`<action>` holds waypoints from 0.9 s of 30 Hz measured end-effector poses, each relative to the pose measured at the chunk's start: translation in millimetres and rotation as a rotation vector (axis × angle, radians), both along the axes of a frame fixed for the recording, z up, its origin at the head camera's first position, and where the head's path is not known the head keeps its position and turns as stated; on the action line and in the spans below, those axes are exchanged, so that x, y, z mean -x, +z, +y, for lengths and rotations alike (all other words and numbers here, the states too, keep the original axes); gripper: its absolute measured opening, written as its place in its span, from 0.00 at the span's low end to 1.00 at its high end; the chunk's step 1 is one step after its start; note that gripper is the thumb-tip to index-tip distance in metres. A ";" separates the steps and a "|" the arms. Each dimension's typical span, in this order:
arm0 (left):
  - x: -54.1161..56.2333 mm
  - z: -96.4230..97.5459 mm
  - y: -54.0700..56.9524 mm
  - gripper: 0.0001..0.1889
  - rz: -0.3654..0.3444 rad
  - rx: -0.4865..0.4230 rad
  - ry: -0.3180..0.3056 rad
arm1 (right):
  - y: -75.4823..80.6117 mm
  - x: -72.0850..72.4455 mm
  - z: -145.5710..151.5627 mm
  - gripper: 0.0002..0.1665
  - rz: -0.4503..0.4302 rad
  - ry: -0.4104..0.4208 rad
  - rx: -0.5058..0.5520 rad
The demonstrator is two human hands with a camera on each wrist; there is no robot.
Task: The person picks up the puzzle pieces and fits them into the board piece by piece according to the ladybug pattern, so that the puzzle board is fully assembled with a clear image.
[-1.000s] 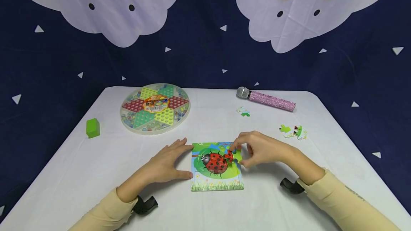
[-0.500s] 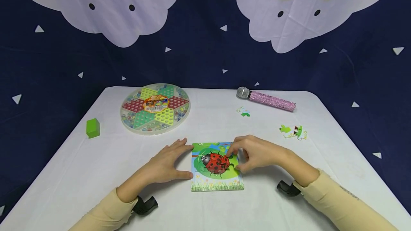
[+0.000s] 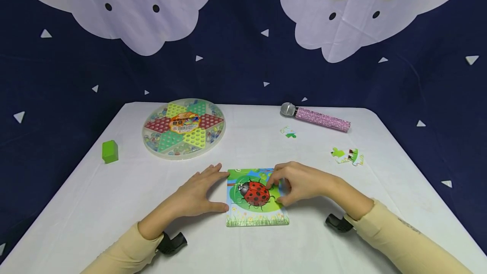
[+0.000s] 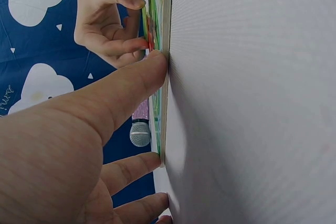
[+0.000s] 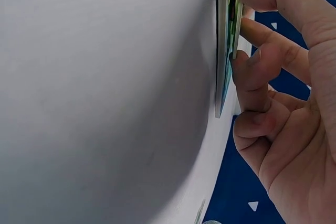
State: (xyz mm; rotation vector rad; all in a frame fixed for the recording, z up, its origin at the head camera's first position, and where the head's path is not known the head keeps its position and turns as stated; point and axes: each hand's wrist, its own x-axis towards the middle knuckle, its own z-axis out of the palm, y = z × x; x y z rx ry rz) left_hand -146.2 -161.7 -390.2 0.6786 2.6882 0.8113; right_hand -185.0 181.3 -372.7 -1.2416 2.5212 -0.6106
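Observation:
A square ladybug jigsaw puzzle [image 3: 256,219] lies flat on the white table. At its left edge, the thumb and index finger of my left hand [image 3: 194,193] touch the frame, fingers spread. My right hand [image 3: 304,183] is over the puzzle's right side, its thumb and fingers pinching a puzzle piece [image 5: 237,30]. In the right wrist view that piece sits just above the board's face, close along it. The head view shows it at the ladybug's rear end, partly hidden by the fingers.
Loose puzzle pieces lie at the right, among them a green one [image 3: 337,152] and a green-and-white one [image 3: 354,157]. Another piece [image 3: 289,132] is farther back, near a pink glitter microphone [image 3: 321,119]. A round Chinese checkers set [image 3: 171,141] and a green block [image 3: 110,151] stand at left.
My right hand has moved left and inward over the puzzle, bringing the pinched red-and-green piece down against the ladybug's rear. The left hand has stayed in place.

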 end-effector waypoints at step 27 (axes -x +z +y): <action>-1.1 0.7 0.6 0.48 0.002 -0.011 -0.004 | 2.4 -0.2 0.1 0.19 -0.052 -0.006 -0.024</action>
